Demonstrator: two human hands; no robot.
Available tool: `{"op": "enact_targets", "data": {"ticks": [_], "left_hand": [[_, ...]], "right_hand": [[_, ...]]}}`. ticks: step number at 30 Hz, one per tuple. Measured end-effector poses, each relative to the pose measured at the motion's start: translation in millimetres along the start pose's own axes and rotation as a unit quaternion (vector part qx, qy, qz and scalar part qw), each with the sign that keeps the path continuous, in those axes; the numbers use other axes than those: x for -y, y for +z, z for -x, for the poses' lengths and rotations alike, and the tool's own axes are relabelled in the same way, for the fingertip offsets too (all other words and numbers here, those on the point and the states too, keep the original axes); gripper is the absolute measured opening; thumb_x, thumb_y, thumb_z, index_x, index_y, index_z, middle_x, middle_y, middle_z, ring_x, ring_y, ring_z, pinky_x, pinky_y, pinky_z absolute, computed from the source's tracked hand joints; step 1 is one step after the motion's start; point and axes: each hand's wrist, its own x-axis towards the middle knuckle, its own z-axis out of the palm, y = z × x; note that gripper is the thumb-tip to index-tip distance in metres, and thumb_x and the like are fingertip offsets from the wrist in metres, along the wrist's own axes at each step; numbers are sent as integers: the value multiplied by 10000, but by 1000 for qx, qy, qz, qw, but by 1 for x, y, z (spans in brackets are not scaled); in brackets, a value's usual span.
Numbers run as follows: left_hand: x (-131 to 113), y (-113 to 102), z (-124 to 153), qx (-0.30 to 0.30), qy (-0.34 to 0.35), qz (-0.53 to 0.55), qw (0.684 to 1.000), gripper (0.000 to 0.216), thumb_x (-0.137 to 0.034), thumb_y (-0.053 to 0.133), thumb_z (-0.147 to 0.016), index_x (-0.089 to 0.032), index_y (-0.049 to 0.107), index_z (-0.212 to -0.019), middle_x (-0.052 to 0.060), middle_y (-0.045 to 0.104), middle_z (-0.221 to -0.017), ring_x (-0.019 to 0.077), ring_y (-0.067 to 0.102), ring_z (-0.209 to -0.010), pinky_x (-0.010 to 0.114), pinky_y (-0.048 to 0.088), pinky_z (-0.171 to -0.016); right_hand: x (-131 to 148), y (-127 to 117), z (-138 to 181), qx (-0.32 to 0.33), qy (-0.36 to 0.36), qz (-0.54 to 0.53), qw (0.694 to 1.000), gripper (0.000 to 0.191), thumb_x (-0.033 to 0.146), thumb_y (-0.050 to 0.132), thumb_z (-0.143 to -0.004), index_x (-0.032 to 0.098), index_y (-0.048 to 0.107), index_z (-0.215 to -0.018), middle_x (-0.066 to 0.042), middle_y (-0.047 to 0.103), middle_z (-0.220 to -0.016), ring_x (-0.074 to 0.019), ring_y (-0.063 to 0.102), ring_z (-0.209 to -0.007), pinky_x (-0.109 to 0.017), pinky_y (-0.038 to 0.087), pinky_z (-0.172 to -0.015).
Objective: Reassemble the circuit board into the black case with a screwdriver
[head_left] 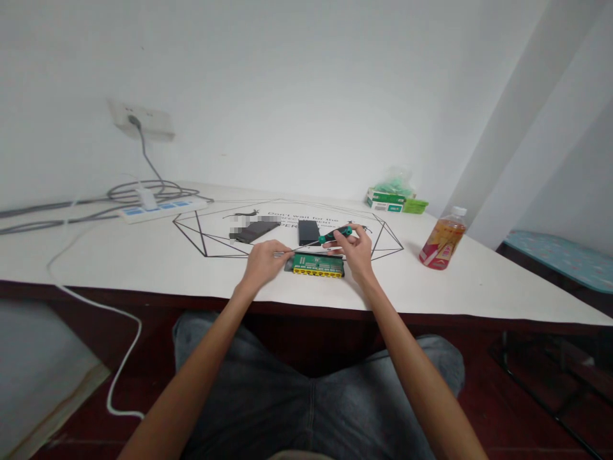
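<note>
A green board [311, 260] with a row of yellow slots along its near side lies on the white table [191, 275], close to the front edge and between the two hands. Just above it is a screwdriver [341, 234] with a green and black handle. The right hand [359, 253] has hold of the handle, with its fingers bent around it. The metal rod points left, to the left hand [263, 260]. The fingertips of that hand are close together at the rod's tip; I cannot tell if they pinch the tip or something tiny.

Behind the board lies a black box [308, 233], and to its left a flat dark thing [258, 230], partly blurred. Well off to the right stands a bottle [443, 243] with a red and yellow label. Farther back, by the wall, are green and white boxes [385, 199]. At the far left, a white power strip [165, 209] lies beside looped gray cords [143, 148].
</note>
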Motion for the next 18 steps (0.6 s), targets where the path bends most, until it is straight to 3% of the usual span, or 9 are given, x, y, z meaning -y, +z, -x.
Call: {"op": "enact_targets", "data": {"ticks": [18], "left_hand": [[-10, -4, 1, 15, 6, -56, 998, 155, -278, 671, -851, -237, 821, -854, 43, 800, -941, 232, 722, -871, 325, 529, -789]], "right_hand": [[4, 3, -1, -6, -1, 13, 1000, 520, 535, 823, -699, 232, 482, -949, 10, 734, -712, -195, 739, -595, -268, 603, -485]]}}
